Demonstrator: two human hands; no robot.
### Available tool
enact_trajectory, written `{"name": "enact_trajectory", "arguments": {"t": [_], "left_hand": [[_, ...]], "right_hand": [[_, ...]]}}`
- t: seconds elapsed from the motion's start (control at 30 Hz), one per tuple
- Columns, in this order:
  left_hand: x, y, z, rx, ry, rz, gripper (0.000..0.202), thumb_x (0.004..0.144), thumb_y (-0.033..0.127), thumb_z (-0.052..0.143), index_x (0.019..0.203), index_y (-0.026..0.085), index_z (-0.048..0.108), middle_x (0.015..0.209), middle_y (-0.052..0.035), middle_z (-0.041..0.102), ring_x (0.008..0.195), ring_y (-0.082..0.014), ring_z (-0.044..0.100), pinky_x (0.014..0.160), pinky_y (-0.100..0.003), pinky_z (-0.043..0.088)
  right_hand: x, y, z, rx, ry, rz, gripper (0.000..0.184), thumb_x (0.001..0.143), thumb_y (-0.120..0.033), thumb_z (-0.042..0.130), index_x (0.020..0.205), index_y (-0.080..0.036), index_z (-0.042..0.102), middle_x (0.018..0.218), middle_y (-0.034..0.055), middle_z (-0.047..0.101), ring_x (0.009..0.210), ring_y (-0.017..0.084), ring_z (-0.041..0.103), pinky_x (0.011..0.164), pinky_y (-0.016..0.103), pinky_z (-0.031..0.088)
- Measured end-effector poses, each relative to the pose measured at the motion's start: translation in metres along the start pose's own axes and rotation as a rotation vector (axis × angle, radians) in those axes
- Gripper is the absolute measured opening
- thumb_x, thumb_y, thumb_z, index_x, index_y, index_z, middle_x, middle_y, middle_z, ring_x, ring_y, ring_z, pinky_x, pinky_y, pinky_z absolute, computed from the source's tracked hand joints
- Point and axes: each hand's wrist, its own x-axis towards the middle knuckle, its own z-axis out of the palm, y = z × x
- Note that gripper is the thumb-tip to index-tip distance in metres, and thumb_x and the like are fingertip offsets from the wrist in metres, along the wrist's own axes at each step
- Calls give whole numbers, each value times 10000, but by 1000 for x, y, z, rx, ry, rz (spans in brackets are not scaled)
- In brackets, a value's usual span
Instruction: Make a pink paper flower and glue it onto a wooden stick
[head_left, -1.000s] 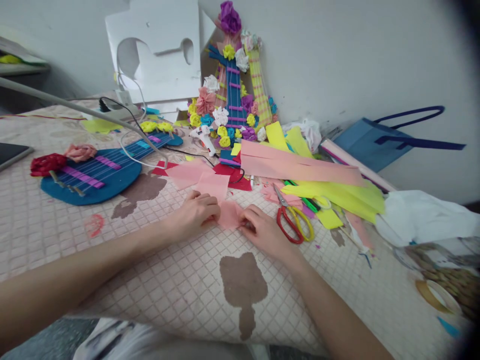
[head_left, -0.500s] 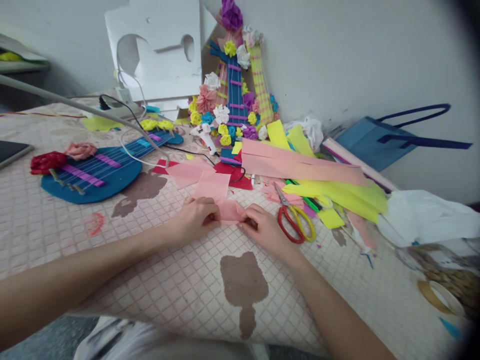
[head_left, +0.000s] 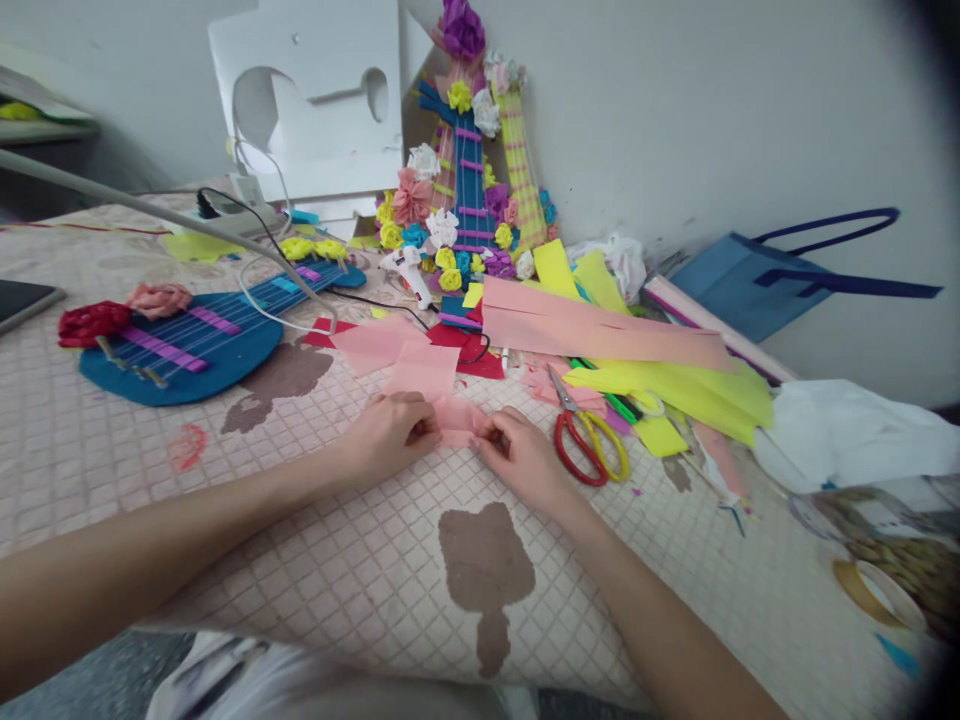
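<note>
Closing in now, left hand [head_left: 390, 435] and right hand [head_left: 525, 458] pinch the small pink paper [head_left: 456, 420] between them, low on the surface [head_left: 360, 580]. Folding looks barely begun; flat pink sheets [head_left: 424, 368] lie just beyond, scissors [head_left: 589, 445] right.

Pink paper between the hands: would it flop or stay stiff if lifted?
Probably floppy: the pink paper looks thin and is creased between the left hand and right hand. Likely very light; a push might slide or crumple it.
</note>
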Motion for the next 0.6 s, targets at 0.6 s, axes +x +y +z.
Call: {"name": "enact_trajectory", "arguments": {"t": [0.6], "left_hand": [[3,9,-3,54,-35,-62,89,737,178,530,662,158,573,720,-23,591,645,-134,520,609,-248,386]], "right_hand": [[0,0,8,-160,51,-8,107,795,-181,546,697,-206,513,735,-6,535,681,142,512,585,252,346]]}}
